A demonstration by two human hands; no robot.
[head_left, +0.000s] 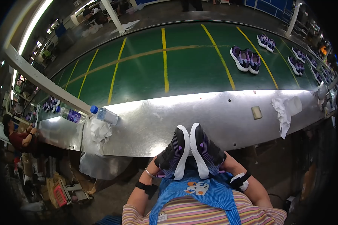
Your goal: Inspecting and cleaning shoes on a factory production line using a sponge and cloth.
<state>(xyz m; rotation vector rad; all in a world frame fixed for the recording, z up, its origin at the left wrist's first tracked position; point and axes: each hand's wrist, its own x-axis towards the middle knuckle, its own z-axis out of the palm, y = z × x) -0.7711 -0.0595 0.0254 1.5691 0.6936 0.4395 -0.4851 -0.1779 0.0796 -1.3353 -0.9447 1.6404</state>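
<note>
Hidden behind two dark shoes point(171, 152), both hands are apparently bracing them so white soles point(183, 157) are facing; I cannot tell their grip.

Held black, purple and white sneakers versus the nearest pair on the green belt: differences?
The held black, purple and white sneakers are raised by the blue apron; the belt pair rests on the green belt. The held sneakers' soles face each other; the belt pair shows its openings. The held sneakers look larger than the belt pair. Both have dark uppers, white soles.
</note>
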